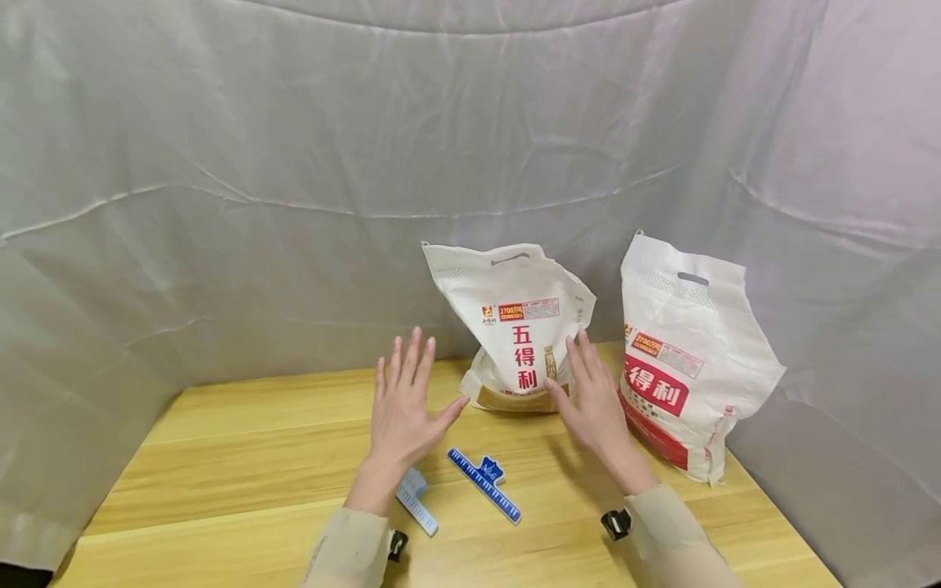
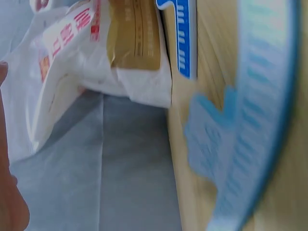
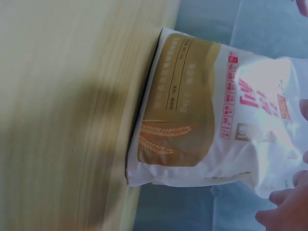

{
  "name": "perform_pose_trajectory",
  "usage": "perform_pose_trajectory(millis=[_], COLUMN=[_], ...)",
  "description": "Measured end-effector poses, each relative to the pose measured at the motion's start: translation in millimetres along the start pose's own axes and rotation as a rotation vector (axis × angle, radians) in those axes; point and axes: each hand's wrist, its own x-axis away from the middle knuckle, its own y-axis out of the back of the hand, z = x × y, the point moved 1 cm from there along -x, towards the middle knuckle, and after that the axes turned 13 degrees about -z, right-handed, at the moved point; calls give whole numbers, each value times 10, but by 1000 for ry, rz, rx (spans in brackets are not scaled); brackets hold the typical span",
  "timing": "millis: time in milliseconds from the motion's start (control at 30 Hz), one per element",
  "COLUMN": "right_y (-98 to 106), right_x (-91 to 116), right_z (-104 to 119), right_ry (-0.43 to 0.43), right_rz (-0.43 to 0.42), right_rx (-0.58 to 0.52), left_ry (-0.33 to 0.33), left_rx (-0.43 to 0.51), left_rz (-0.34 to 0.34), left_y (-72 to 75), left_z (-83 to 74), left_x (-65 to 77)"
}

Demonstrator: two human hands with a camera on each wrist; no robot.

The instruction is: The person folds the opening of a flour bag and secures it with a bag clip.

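While the left hand [image 1: 404, 412] and right hand [image 1: 594, 404] were spread, the gold-bottomed bag [image 1: 515, 327] seemed heavy but soft, best gripped through its handle slot [image 1: 510, 259].

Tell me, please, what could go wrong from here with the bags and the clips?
The gold-based bag looks soft and creased, so a push from the right hand could make it slump. The dark blue clip lies in front of it and might get trapped if the bag slides forward. The light blue clip, partly hidden by the left arm in the head view, may be knocked if that arm drops.
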Motion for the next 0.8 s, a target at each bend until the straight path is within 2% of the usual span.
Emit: perform_pose_trajectory(millis=[200, 400, 567, 800], right_y=[-96, -201, -266, -380], right_x=[-100, -170, -205, -160], right_z=[-102, -237, -345, -485], right_ry=[-5, 14, 28, -72], right_rz=[-26, -16, 5, 85], right_rx=[-27, -29, -36, -84], left_ry=[-20, 4, 3, 1], left_rx=[16, 40, 31, 16], left_rz=[38, 99, 132, 151], left_y=[-236, -455, -611, -738], left_z=[-212, -368, -452, -537], left_x=[-165, -286, -308, -292])
